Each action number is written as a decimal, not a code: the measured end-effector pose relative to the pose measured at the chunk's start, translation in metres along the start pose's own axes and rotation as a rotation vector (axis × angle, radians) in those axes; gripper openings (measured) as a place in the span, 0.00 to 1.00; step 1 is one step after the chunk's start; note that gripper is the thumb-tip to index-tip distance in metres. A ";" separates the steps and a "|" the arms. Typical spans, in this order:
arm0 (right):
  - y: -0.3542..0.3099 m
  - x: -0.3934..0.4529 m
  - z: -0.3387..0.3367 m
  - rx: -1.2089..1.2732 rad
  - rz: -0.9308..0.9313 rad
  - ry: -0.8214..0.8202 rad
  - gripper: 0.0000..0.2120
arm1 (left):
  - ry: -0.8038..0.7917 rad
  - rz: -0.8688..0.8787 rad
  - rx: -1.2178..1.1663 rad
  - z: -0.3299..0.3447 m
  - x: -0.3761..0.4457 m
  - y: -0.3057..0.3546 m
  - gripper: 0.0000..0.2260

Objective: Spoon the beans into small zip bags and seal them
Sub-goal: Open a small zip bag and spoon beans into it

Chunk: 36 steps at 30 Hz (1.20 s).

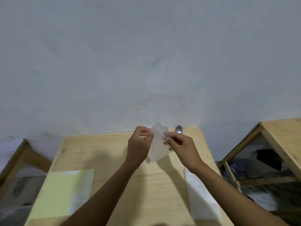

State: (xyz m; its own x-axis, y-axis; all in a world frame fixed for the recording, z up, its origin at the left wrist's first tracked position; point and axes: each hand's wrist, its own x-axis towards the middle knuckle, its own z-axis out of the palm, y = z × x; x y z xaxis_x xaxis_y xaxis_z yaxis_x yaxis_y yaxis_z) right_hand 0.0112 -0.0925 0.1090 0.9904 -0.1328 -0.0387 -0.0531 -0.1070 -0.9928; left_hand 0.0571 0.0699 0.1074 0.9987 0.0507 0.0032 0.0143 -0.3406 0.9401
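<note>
Hands (139, 144) (182, 146) pinch zip bag (158, 150)

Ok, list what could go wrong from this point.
1. Both hands, left and right, pinch the small zip bag up in the air, tilted; if its top is not fully sealed, the few beans inside may spill onto the table.
2. The spoon lies at the table's far edge by the wall; a nudge could knock it off.
</note>
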 end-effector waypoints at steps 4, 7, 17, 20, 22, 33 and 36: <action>-0.008 0.000 0.016 0.002 0.005 -0.129 0.08 | -0.167 -0.294 -0.370 -0.002 -0.007 0.015 0.03; -0.010 0.000 0.021 0.024 0.025 -0.121 0.08 | -0.168 -0.315 -0.461 -0.004 -0.010 0.019 0.04; -0.009 0.000 0.021 0.038 0.022 -0.154 0.14 | -0.205 -0.304 -0.522 -0.008 -0.017 0.019 0.05; -0.006 0.000 0.020 0.063 0.044 -0.147 0.16 | -0.208 -0.315 -0.592 -0.005 -0.019 0.017 0.05; -0.004 -0.001 0.020 0.056 0.055 -0.141 0.17 | -0.210 -0.309 -0.596 -0.003 -0.020 0.017 0.05; 0.001 -0.011 0.031 -0.103 -0.082 0.026 0.12 | -0.125 -0.301 -0.556 0.015 -0.024 0.014 0.04; 0.004 -0.011 0.033 -0.132 -0.084 0.059 0.14 | -0.117 -0.293 -0.540 0.019 -0.023 0.011 0.04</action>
State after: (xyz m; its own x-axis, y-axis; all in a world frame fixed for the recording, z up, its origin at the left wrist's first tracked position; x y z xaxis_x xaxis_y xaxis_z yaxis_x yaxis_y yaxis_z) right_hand 0.0049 -0.0586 0.1016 0.9830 -0.1750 0.0547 0.0097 -0.2484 -0.9686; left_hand 0.0353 0.0474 0.1118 0.9563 -0.0435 -0.2890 0.2919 0.1956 0.9362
